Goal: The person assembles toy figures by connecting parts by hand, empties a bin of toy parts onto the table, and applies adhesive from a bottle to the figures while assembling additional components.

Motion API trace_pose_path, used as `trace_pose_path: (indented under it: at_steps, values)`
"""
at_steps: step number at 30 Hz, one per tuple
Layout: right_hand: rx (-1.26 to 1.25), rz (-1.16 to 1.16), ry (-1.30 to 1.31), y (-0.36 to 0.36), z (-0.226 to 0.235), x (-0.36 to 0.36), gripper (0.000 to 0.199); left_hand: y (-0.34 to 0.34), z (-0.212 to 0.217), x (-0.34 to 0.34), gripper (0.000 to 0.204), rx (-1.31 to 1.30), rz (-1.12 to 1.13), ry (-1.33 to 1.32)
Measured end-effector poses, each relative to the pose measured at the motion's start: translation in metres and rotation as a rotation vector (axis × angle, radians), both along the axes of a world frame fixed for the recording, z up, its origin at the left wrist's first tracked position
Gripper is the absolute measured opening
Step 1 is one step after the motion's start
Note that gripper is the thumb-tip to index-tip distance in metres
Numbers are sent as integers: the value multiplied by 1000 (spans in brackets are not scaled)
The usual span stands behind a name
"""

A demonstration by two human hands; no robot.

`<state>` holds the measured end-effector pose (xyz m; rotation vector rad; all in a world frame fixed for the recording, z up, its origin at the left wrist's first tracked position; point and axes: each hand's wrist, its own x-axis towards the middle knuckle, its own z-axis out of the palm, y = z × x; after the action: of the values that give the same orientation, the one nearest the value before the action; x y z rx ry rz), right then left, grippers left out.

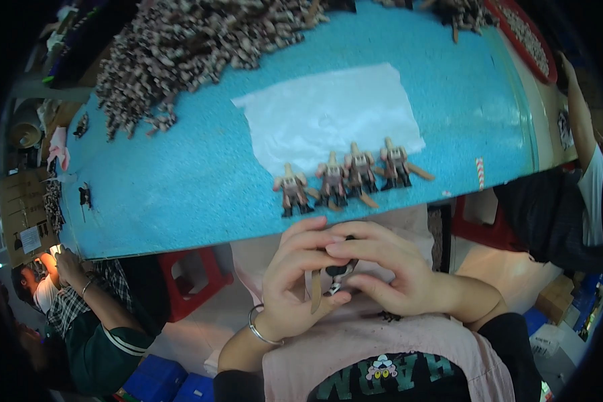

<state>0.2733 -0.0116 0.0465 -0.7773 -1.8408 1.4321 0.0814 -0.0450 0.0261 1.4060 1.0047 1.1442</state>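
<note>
Above my lap, just off the table's near edge, both hands are closed around a small black-and-white toy figure (339, 271). A flat brown blade-like piece (315, 292) points down beside it, by the palm of my left hand (289, 278). Fingers of my right hand (409, 276) pinch the figure from the other side, fingertips meeting those of the left. Much of the figure is hidden behind the fingers. Beyond my hands, a row of several similar toy figures (361, 171) with pointed pale tops and brown blades lies on the blue table, partly along a white sheet (328, 114).
A large heap of small figures (181, 53) covers the table's far left, with a smaller pile (463, 15) at the far right. Beside that stands a red basket (551, 67) of small pale parts. Other people sit at both sides, near red stools (193, 285). A dark piece (387, 315) rests on my apron.
</note>
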Motion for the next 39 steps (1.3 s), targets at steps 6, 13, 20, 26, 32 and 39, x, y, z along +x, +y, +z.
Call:
trace_pose_path:
  at_steps: [6,13,20,26,32,39]
  values:
    - [112,-35,-97,41,25,13,37,12,13,-53,44,84,449,134]
    - [219,-291,-359,147,20,-6,19,39,-1,-136,32,86,667,233]
    - [522,-371,-489,210,-17,-60,25,34,-1,-127,34,107,638,149]
    - [614,-414,-585,216,-22,-68,33,39,17,-106,38,225,520,280]
    - [394,-370,-677,215,-15,-64,36,40,26,-97,37,316,469,347]
    - [353,-371,-681,215,-7,-56,29,38,29,-94,38,354,457,354]
